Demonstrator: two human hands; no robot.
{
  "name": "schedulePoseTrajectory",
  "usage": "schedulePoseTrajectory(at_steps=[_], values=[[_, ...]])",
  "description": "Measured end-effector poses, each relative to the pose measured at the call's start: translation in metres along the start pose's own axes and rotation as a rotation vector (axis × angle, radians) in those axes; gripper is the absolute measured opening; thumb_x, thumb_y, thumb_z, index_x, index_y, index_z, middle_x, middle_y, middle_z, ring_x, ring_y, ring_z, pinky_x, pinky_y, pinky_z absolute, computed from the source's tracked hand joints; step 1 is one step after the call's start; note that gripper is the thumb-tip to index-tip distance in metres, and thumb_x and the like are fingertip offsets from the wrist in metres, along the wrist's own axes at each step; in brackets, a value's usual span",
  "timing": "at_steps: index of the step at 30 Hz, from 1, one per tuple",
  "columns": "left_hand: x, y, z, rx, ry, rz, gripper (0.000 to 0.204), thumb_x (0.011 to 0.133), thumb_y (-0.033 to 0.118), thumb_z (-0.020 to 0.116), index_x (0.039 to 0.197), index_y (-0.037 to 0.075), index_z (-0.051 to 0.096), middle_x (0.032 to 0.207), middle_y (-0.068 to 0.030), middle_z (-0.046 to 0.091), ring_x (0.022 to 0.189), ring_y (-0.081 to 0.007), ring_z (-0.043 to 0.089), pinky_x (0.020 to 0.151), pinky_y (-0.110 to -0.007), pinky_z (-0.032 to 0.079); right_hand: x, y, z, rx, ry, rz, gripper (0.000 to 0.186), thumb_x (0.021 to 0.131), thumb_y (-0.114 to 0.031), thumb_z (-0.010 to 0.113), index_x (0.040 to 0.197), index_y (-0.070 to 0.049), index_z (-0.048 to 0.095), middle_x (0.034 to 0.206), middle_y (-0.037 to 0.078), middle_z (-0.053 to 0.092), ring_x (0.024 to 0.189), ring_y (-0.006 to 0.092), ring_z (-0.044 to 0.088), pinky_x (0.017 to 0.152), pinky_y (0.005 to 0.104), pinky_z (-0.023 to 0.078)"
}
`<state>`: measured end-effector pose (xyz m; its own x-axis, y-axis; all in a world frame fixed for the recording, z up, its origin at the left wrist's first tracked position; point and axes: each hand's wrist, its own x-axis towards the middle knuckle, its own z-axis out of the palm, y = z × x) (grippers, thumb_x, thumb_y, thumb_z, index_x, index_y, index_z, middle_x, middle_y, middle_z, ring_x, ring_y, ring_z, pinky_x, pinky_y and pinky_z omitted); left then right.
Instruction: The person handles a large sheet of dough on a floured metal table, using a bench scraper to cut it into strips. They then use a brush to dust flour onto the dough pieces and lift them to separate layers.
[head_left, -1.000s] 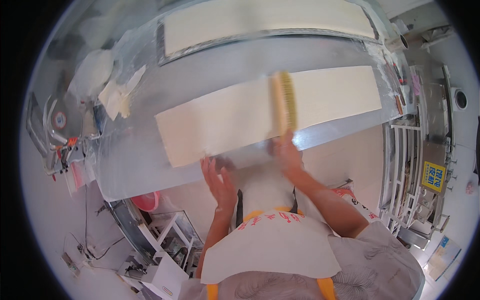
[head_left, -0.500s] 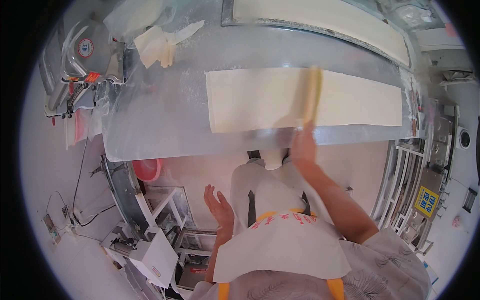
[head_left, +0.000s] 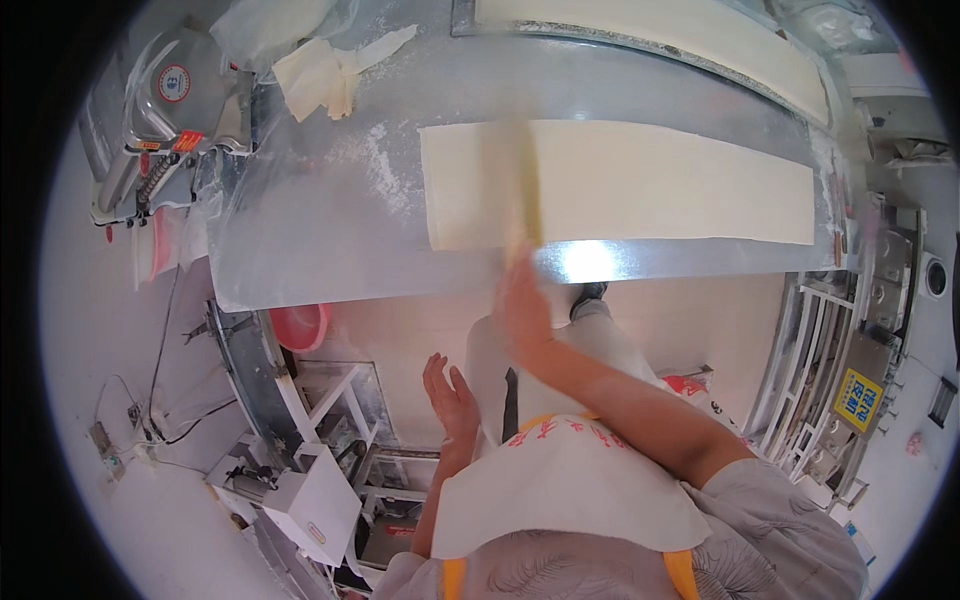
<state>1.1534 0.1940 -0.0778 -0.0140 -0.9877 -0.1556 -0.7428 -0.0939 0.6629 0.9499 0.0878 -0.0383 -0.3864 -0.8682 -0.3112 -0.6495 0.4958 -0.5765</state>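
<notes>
Holds left hand (head_left: 455, 405) empty, half open, short of the near edge of the tabletop (head_left: 350, 270); grips blurred brush (head_left: 530, 190) in closed right hand (head_left: 523, 305) — over left end of pale sheet (head_left: 650, 185) lying just inside that edge. Could crease or drag it — from pressing too hard.

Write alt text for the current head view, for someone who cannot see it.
A person's right hand holds a motion-blurred brush over a long, pale, dough-like sheet on a grey worktop. The left hand is open and empty, away from the worktop. A second pale sheet lies farther back, with crumpled scraps to the left.
</notes>
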Motion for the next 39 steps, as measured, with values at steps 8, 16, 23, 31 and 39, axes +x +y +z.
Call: schedulePoseTrajectory(at_steps=[8,16,23,31,39], values=[[0.022,0.01,-0.013,0.007,-0.052,0.072,0.04,0.105,0.011,0.062,0.143,-0.001,0.055,0.143,-0.0236,0.058,0.134,-0.0456,0.053,0.114,-0.053,0.043,-0.007,-0.086,0.039,0.374,-0.17,-0.217,0.072,0.099,-0.011,0.06,0.159,0.008,0.025,0.112,0.029,0.068,0.082,0.046,0.073,0.069,0.0559,0.059],[0.069,0.062,0.019,-0.029,0.005,0.245,0.026,0.108,0.007,0.056,0.131,-0.004,0.059,0.139,-0.0243,0.06,0.131,-0.0432,0.056,0.111,-0.054,0.045,0.076,0.037,-0.018,0.5,0.022,-0.252,0.033,0.106,-0.022,0.058,0.135,-0.006,0.052,0.1,0.029,0.07,0.086,0.0497,0.07,0.075,0.0557,0.054],[0.104,0.14,0.052,0.028,0.011,0.381,0.025,0.105,0.004,0.057,0.129,-0.002,0.061,0.132,-0.0212,0.061,0.121,-0.0394,0.059,0.104,-0.049,0.048,0.076,0.181,-0.167,0.524,0.198,-0.083,0.038,0.11,-0.03,0.057,0.14,-0.008,0.054,0.103,0.023,0.069,0.097,0.0371,0.068,0.088,0.0461,0.054],[0.129,0.272,0.14,0.008,-0.055,0.38,0.035,0.092,-0.009,0.061,0.124,0.004,0.067,0.122,-0.0166,0.062,0.105,-0.0311,0.062,0.086,-0.039,0.054,0.113,0.296,-0.342,1.055,0.232,0.288,0.026,0.114,-0.033,0.053,0.129,-0.012,0.058,0.074,-0.002,0.054,0.057,0.0073,0.052,0.052,0.0295,0.047],[0.051,0.413,0.237,-0.139,-0.221,0.135,0.028,0.092,-0.003,0.066,0.12,0.004,0.069,0.119,-0.0132,0.066,0.109,-0.0285,0.066,0.087,-0.037,0.057,0.338,0.18,-0.251,0.947,0.041,-0.298,0.033,0.105,-0.029,0.061,0.125,-0.003,0.061,0.102,0.025,0.072,0.097,0.0466,0.07,0.085,0.0518,0.055]])
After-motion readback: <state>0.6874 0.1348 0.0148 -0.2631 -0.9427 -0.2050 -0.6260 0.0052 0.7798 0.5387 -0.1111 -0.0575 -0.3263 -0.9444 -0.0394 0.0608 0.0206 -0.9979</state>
